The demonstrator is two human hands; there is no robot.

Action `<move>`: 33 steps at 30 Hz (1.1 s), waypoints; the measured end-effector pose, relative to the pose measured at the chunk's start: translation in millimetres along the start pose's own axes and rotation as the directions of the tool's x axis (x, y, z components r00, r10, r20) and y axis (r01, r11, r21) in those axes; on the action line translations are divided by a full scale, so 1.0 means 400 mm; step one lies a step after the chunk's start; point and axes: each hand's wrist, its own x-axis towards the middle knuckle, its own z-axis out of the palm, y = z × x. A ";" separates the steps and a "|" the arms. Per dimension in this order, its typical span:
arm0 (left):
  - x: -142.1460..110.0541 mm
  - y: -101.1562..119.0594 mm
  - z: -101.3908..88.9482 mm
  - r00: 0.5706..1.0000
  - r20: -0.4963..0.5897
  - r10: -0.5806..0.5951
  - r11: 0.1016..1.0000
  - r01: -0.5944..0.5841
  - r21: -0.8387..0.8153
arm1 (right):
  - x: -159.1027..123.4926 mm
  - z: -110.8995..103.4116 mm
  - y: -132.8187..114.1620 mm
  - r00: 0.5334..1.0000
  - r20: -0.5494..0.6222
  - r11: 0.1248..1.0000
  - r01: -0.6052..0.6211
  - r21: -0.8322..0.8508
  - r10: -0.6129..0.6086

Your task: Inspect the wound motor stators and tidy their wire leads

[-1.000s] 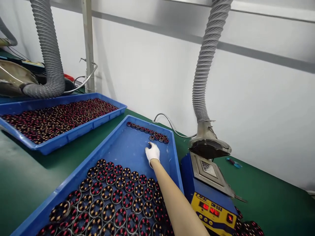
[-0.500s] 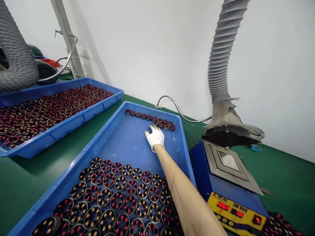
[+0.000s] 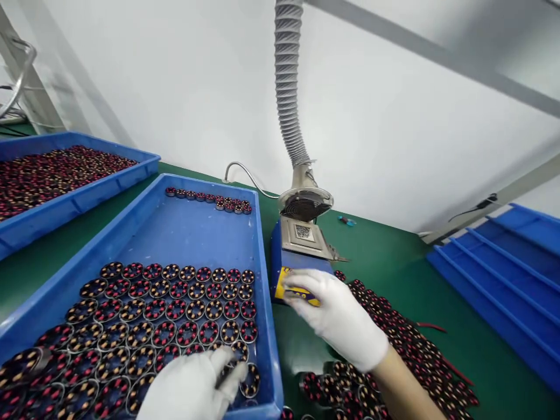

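My left hand [image 3: 190, 382], in a white glove, is over the near right part of a blue tray [image 3: 265, 326]. Its bent fingers close around a ring-shaped wound motor stator [image 3: 225, 372], partly covered by the fingers. More stators with red or copper-coloured windings [image 3: 164, 333] lie flat in rows around it. Right of the tray, my gloved right hand [image 3: 335, 312] is in the air before a blue and yellow solder pot unit [image 3: 280, 286]. Its thumb and forefinger are apart, and I see nothing between them. The hand hides much of the unit's front panel.
Small wound cores [image 3: 209, 198] line the tray's far end. Loose cores [image 3: 406, 338] cover the green table [image 3: 376, 245] at right. A full blue tray [image 3: 126, 179] stands left, blue stacked trays [image 3: 503, 280] right. An exhaust hose [image 3: 286, 76] hangs above the unit.
The view has turned right. My right hand has drawn back from the small cores at the tray's far end to the unit's front. My left hand has come into view over the near stators.
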 end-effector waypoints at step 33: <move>0.045 0.267 -0.112 0.090 -0.840 0.534 0.654 -0.673 0.344 | -0.119 -0.090 -0.007 0.849 -0.458 0.217 0.410 0.886 0.263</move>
